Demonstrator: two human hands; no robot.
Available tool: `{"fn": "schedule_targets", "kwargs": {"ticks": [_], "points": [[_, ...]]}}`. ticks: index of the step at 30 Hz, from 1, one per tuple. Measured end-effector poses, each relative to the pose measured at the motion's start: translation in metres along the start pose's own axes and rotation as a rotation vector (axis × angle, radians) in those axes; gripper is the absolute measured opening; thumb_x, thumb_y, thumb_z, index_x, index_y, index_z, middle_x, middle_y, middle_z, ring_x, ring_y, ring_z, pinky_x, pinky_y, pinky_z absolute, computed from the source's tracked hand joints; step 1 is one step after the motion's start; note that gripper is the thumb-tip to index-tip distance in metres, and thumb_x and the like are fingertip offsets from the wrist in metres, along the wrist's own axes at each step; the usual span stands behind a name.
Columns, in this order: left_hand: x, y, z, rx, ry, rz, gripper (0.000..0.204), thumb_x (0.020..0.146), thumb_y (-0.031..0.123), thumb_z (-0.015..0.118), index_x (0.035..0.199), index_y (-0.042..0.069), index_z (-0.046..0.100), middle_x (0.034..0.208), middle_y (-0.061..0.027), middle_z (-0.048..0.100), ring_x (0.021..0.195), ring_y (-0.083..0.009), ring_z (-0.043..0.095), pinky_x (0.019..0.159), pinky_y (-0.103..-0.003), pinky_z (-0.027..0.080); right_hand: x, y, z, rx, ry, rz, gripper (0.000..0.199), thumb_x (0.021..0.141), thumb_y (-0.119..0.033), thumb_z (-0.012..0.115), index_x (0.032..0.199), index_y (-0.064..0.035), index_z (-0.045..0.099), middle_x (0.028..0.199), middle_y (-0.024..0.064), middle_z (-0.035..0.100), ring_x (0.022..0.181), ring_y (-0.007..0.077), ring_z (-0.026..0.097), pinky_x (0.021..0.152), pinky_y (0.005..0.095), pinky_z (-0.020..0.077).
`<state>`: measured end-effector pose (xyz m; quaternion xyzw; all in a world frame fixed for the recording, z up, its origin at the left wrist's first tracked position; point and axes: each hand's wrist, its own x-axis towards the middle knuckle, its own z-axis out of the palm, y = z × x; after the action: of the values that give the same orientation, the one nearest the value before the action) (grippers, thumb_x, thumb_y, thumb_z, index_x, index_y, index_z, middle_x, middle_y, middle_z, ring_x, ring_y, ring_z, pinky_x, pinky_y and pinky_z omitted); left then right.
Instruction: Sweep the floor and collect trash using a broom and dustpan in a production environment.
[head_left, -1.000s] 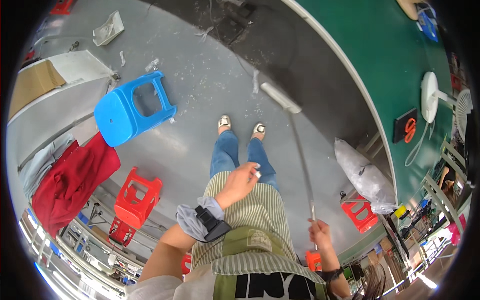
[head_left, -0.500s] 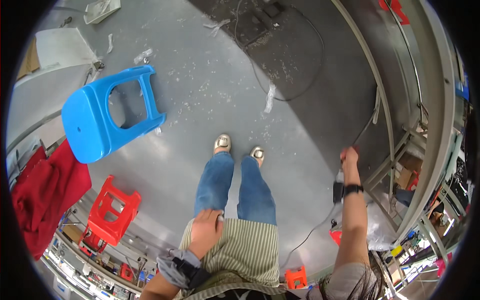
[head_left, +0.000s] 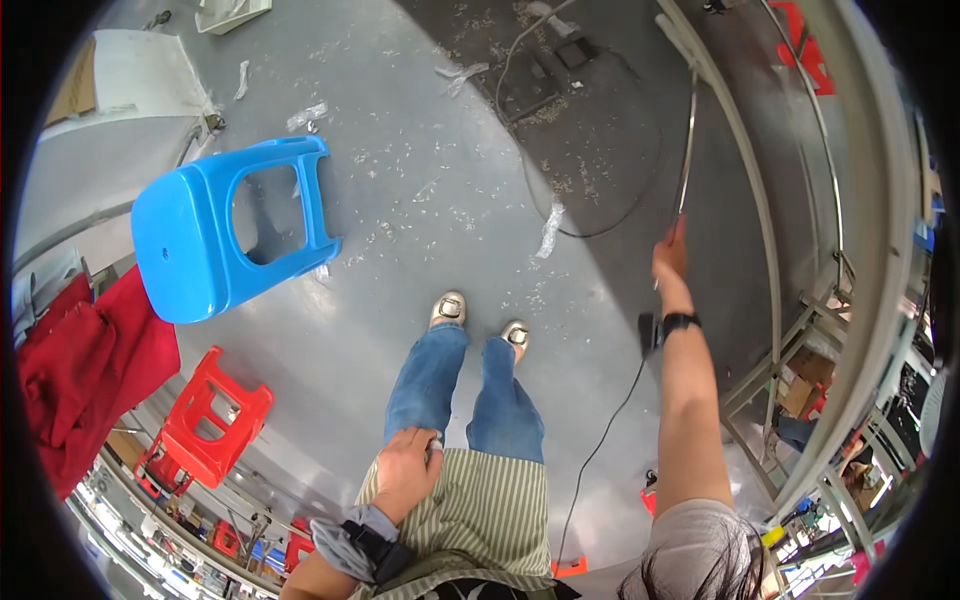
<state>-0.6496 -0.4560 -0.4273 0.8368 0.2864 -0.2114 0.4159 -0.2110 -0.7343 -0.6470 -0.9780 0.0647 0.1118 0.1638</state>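
My right hand (head_left: 671,254) is closed around a long, thin metal pole (head_left: 689,140) at arm's length to the right. The pole slants away over the shaded floor; a pale, narrow piece (head_left: 679,46) shows at its far end, beside a bench rail. I cannot tell exactly what kind of tool it is. My left hand (head_left: 405,472) rests against the striped apron (head_left: 500,510) at my lap, fingers curled in. Something small and whitish shows by its fingertips, too small to name. Both wrists wear dark bands, with a black cable (head_left: 600,450) hanging from the right one.
A blue plastic stool (head_left: 180,245) lies tipped at left, with a red stool (head_left: 217,420) nearer me and red cloth (head_left: 95,370) beside them. Plastic scraps (head_left: 550,230) and pale bits litter the grey floor. A cable and a metal bench frame (head_left: 765,200) stand at right.
My right hand has moved forward and slightly left. The pole has swung from pointing toward the bench at right to pointing far ahead. My left hand has stayed at the apron.
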Motion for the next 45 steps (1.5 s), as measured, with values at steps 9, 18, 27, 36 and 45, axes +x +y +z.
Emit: {"fn": "schedule_targets", "kwargs": {"ticks": [9,18,27,36,45], "points": [[-0.029,-0.018,0.053,-0.001,-0.037,-0.099,0.020,0.075,0.016,0.060,0.093,0.007,0.061,0.086,-0.0137,0.063,0.084,-0.0321,0.060,0.073,-0.041,0.048,-0.395,0.107,-0.208,-0.031,-0.598,0.115,0.056,0.095,-0.015,0.036,0.147,-0.0130,0.016,0.070,0.0166,0.056,0.057,0.0279,0.052,0.058,0.0385,0.0441],[-0.031,0.001,0.027,0.126,0.030,-0.121,0.048,0.075,0.024,0.062,0.118,0.007,0.052,0.120,-0.0177,0.052,0.109,-0.0353,0.050,0.089,-0.047,0.042,-0.333,0.074,-0.276,0.395,-0.571,0.184,0.043,0.097,-0.020,0.040,0.138,-0.0087,0.039,0.056,-0.0063,0.040,0.046,0.0030,0.034,0.042,0.0212,0.0316],[-0.004,-0.019,-0.017,0.451,-0.094,-0.454,0.084,0.071,0.037,0.066,0.138,0.005,0.028,0.136,-0.0236,0.032,0.117,-0.0400,0.040,0.095,-0.053,0.035,-0.027,-0.155,-0.034,0.777,-0.279,0.625,0.015,0.094,-0.022,0.038,0.102,-0.0165,0.049,0.047,-0.0013,0.033,0.036,0.0145,0.038,0.031,0.0278,0.0285],[0.023,-0.014,-0.098,0.349,-0.192,-0.387,0.084,0.071,0.040,0.066,0.137,0.005,0.029,0.135,-0.0243,0.033,0.116,-0.0397,0.041,0.094,-0.051,0.035,0.050,-0.254,0.046,0.373,-0.272,0.303,0.057,0.091,-0.010,0.035,0.142,-0.0311,0.022,0.062,0.0084,0.048,0.039,0.0160,0.042,0.032,0.0297,0.0331],[0.045,-0.018,-0.105,0.388,-0.296,-0.298,0.085,0.071,0.041,0.066,0.138,0.004,0.029,0.134,-0.0250,0.033,0.116,-0.0397,0.041,0.094,-0.050,0.035,-0.054,-0.030,-0.070,-0.202,-0.271,-0.209,0.057,0.092,-0.017,0.038,0.144,-0.0309,0.019,0.093,0.0217,0.063,0.081,0.0407,0.061,0.071,0.0454,0.0496]]}}
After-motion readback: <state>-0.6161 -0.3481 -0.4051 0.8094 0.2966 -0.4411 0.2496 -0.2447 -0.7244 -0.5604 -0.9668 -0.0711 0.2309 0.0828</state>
